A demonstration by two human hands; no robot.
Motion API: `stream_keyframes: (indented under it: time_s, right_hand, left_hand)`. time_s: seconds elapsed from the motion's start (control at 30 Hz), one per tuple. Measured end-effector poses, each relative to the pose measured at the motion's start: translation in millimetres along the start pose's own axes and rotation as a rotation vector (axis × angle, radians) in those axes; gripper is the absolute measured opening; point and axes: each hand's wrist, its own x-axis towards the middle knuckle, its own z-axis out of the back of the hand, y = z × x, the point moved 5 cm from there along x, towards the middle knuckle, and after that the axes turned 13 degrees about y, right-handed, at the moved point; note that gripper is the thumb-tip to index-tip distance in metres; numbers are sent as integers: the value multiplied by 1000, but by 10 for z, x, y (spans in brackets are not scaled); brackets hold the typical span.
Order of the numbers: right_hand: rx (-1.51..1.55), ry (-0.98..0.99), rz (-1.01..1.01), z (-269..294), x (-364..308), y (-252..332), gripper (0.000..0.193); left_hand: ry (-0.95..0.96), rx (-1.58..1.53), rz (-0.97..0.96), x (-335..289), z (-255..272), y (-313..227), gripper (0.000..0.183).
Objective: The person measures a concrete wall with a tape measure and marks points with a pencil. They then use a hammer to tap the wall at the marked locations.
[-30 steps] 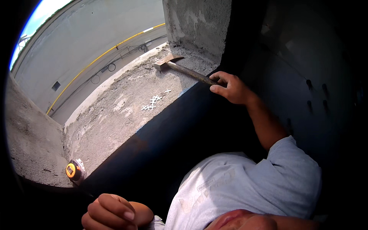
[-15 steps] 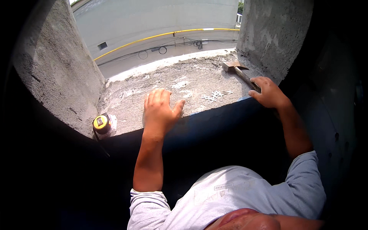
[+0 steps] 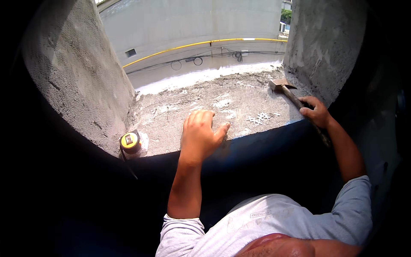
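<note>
My right hand (image 3: 315, 111) is closed round the wooden handle of a hammer (image 3: 292, 97) at the right of the rough concrete sill (image 3: 167, 115). The hammer's metal head, with a blunt block at one end and a flat blade at the other, rests on the sill, and the handle's end pokes out below my fist. My left hand (image 3: 202, 133) lies palm down on the sill's near edge, fingers stretched and thumb apart, holding nothing. Between my hands lie several small white cross-shaped tile spacers (image 3: 260, 118). At the left corner stands a yellow and black tape measure (image 3: 129, 141).
Rough concrete side walls (image 3: 77, 73) flank the opening left and right. Clear plastic (image 3: 144, 142) lies beside the tape measure. Beyond the sill are a grey wall (image 3: 192, 21), a yellow pipe (image 3: 184, 46) and dark looped cables (image 3: 205, 55). Below the near edge it is dark.
The whole view has shifted, so everything sits further right and lower. My right hand's fingers have closed further round the hammer handle. My left hand has stayed on the sill.
</note>
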Motion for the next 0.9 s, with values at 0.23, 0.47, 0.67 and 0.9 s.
stream_keyframes:
  time_s: [0.23,0.47,0.67,0.9]
  right_hand:
    - [-5,14,-31,12,-31,126,70]
    - [-131,28,-74,20,-28,220,72]
    - [-97,17,-97,15,-55,197,73]
    - [-79,10,-112,-14,-44,203,67]
  left_hand:
    - [-1,21,-2,4,-6,-22,58]
    - [-24,-1,-8,-20,-19,7,56]
    - [-23,-12,-1,-24,-14,-23,55]
    - [-1,-30,12,-24,-8,0,54]
